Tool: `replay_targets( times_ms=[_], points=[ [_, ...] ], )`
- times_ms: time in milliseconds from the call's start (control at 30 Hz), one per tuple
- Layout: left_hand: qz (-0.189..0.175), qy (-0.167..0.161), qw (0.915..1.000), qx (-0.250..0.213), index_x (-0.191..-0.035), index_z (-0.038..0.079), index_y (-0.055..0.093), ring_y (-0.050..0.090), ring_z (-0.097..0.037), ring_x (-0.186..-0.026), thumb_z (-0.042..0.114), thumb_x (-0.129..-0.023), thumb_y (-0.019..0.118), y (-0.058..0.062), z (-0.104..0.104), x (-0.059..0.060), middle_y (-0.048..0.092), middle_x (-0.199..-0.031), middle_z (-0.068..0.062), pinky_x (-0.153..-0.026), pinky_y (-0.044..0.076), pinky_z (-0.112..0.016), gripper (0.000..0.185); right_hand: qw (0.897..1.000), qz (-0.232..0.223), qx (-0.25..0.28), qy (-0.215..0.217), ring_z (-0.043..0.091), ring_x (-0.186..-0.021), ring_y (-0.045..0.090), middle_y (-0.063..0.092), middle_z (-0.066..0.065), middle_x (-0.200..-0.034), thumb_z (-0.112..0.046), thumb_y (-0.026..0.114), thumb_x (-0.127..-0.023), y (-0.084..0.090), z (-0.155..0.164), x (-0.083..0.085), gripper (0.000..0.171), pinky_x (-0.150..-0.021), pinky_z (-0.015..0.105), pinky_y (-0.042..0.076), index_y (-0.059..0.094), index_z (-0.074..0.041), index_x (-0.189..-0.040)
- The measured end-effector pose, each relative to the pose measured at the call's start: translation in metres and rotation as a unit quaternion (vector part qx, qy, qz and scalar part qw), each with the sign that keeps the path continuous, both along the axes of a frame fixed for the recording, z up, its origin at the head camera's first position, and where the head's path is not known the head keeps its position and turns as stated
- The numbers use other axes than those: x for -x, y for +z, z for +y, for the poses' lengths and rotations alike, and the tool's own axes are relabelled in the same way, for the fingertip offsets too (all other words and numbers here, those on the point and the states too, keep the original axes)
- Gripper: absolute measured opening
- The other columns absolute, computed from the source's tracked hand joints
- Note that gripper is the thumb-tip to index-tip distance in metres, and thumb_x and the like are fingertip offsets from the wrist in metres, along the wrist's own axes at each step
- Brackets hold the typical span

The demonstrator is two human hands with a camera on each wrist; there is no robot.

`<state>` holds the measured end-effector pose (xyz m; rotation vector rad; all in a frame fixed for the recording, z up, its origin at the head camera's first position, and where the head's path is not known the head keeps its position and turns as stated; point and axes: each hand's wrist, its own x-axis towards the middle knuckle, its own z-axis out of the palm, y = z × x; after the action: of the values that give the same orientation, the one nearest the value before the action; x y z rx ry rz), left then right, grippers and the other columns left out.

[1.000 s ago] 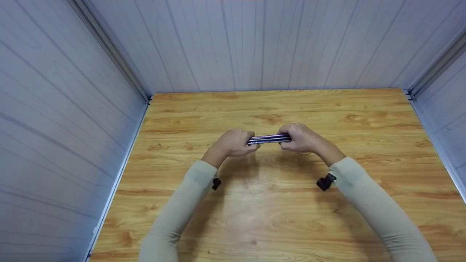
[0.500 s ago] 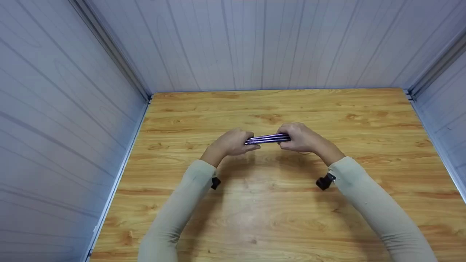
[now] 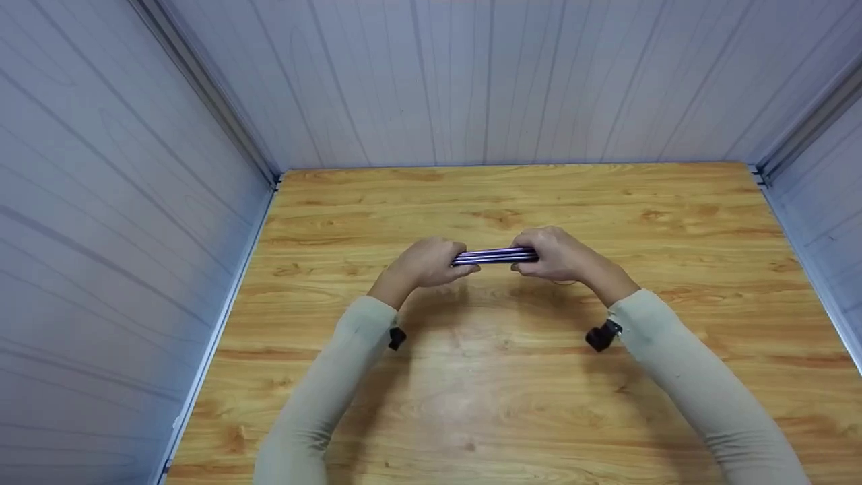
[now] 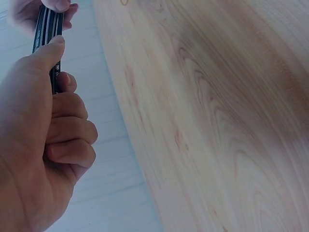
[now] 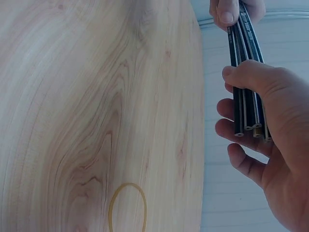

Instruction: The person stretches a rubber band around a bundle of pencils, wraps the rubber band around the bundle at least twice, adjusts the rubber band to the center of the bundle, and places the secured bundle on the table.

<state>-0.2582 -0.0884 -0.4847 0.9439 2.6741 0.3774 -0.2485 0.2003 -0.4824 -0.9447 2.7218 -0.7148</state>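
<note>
A bundle of several thin dark pencils [image 3: 495, 256] is held level a little above the wooden table [image 3: 498, 404]. My left hand [image 3: 427, 264] grips its left end, thumb on top and fingers curled under. My right hand [image 3: 552, 254] grips the right end. The left wrist view has my left hand [image 4: 43, 145] wrapped round the bundle [image 4: 48, 29]. In the right wrist view the pencils' cut ends [image 5: 251, 128] rest against my right hand [image 5: 270, 145], whose thumb presses on the bundle [image 5: 246, 72], while the left hand's fingers [image 5: 231, 9] pinch the far end.
A yellow rubber band [image 5: 128, 208] lies flat on the table below my right hand. Pale panelled walls [image 3: 471, 81] close in the table at the back and on both sides. Small black wrist cameras [image 3: 601, 335] sit on both sleeves.
Almost nothing: both hands keep their hold on the bundle, and the left hand has edged slightly to the left.
</note>
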Motion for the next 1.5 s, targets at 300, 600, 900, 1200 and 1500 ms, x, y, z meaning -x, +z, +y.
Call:
replay_targets(
  times_ms=[300, 600, 900, 1200, 1500],
  points=[
    [-0.009, 0.012, 0.9999, -0.004, -0.111, 0.005, 0.072, 0.052, -0.016, -0.074, 0.051, -0.115, 0.063, 0.002, -0.002, 0.002, 0.060, -0.086, 0.000, -0.071, 0.043, -0.034, 0.047, 1.000, -0.001, 0.021, -0.009, 0.020, -0.083, 0.064, 0.082, 0.014, -0.110, -0.022, 0.085, -0.103, 0.000, 0.004, -0.001, 0.035, -0.078, 0.038, 0.051, 0.078, -0.004, -0.131],
    [0.018, 0.011, 0.9997, -0.007, -0.105, 0.005, 0.069, 0.046, -0.014, -0.069, 0.049, -0.115, 0.063, 0.005, -0.020, 0.004, 0.052, -0.079, 0.001, -0.068, 0.040, -0.032, 0.046, 0.996, 0.007, 0.076, -0.051, 0.043, -0.129, 0.074, 0.076, 0.023, -0.143, -0.026, 0.088, -0.101, 0.002, 0.027, -0.006, 0.063, -0.106, 0.064, 0.059, 0.064, -0.001, -0.154],
    [0.017, 0.015, 0.9995, -0.023, -0.111, 0.003, 0.074, 0.049, -0.014, -0.070, 0.048, -0.115, 0.063, 0.009, -0.026, 0.007, 0.061, -0.083, -0.001, -0.069, 0.042, -0.033, 0.046, 0.947, -0.078, 0.270, -0.154, 0.043, -0.157, 0.054, 0.058, 0.025, -0.167, -0.015, 0.073, -0.111, -0.005, 0.029, -0.022, 0.062, -0.121, 0.041, 0.055, 0.050, 0.002, -0.166],
    [0.019, 0.028, 0.9991, -0.025, -0.105, 0.005, 0.070, 0.046, -0.013, -0.068, 0.049, -0.115, 0.063, 0.011, -0.029, 0.010, 0.054, -0.079, 0.002, -0.066, 0.039, -0.031, 0.046, 0.868, -0.143, 0.425, -0.214, 0.045, -0.174, 0.026, 0.027, 0.030, -0.184, 0.002, 0.053, -0.115, -0.015, 0.014, -0.046, 0.066, -0.111, 0.002, 0.044, 0.024, 0.012, -0.173],
    [0.022, 0.034, 0.9989, -0.022, -0.103, 0.006, 0.069, 0.046, -0.013, -0.067, 0.050, -0.114, 0.064, 0.012, -0.027, 0.012, 0.052, -0.078, 0.002, -0.065, 0.038, -0.031, 0.046, 0.860, -0.133, 0.463, -0.169, 0.051, -0.174, 0.015, 0.014, 0.033, -0.184, 0.012, 0.053, -0.110, -0.024, 0.001, -0.061, 0.075, -0.137, 0.043, 0.028, 0.013, 0.014, -0.173]
  ],
)
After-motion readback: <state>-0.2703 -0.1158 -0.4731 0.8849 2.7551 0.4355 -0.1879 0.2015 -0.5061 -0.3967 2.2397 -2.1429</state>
